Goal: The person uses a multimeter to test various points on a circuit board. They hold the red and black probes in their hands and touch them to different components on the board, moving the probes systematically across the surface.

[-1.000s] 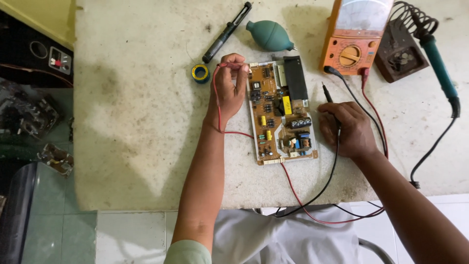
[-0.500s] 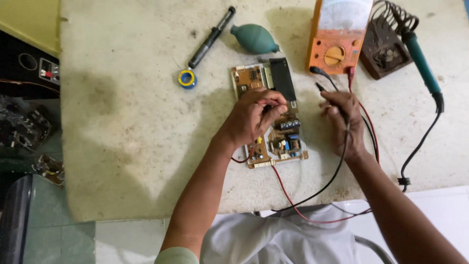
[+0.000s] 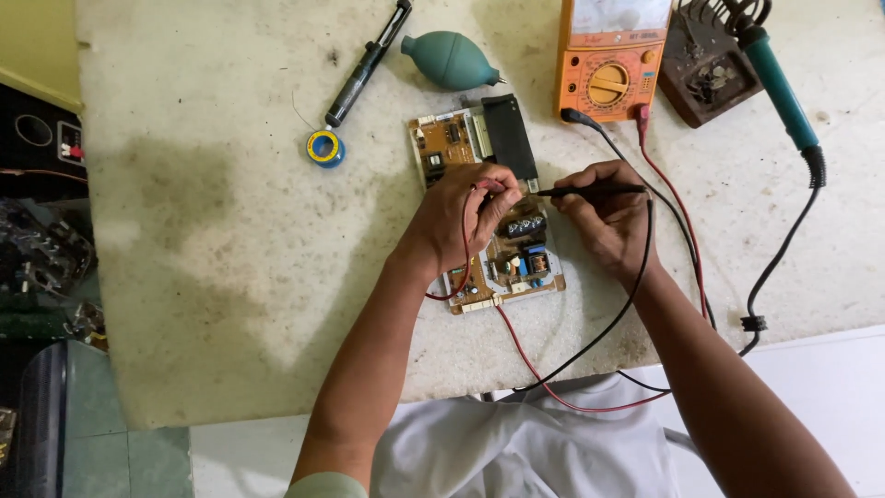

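Note:
A brown circuit board [image 3: 441, 143] with a black heat sink lies on the pale worktop [image 3: 230, 231]. My left hand [image 3: 456, 217] rests on the board's middle, pinching the red test probe, its red lead [image 3: 525, 355] trailing toward me. My right hand [image 3: 604, 217] is just right of the board and holds the black test probe [image 3: 590, 191] level, its tip pointing left at the board near my left fingers. Both leads run to an orange multimeter [image 3: 608, 60] at the back.
Behind the board lie a teal rubber blower [image 3: 449, 59], a black desoldering pump [image 3: 367, 66] and a small blue-yellow solder spool [image 3: 324, 148]. A teal-handled soldering iron [image 3: 774, 78] sits on its stand [image 3: 705, 74] at the back right. Dark clutter fills the left edge.
My left hand moved from the board's far left corner to its middle. My right hand turned the black probe from upright to level, pointing left. The view shifted.

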